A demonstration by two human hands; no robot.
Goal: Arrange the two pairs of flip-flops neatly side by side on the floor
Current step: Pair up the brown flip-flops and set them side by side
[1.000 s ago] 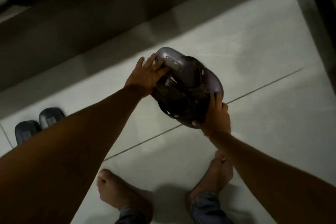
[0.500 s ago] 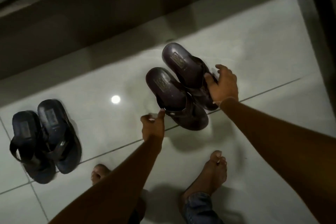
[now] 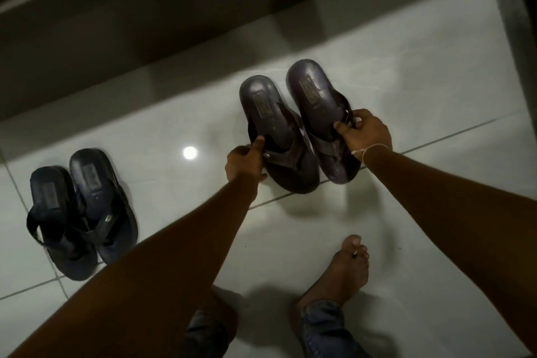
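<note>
Two dark brown flip-flops lie side by side on the white tiled floor, heels pointing away from me. My left hand (image 3: 245, 164) grips the left brown flip-flop (image 3: 266, 107) by its strap and edge. My right hand (image 3: 364, 132) holds the strap of the right brown flip-flop (image 3: 312, 90). The two almost touch along their inner edges. A black pair (image 3: 84, 209) lies at the left, its two flip-flops close together, the left one slightly overlapped by the right one.
A dark wall or bed base (image 3: 145, 23) runs along the far side of the floor. A dark upright post (image 3: 520, 38) stands at the right edge. My bare right foot (image 3: 337, 270) rests near the bottom. A light reflection (image 3: 189, 152) shines on a tile.
The brown flip-flops went from stacked in both hands to lying flat on the floor. They have since turned straighter and closer, and my left hand has taken hold of the left one.
</note>
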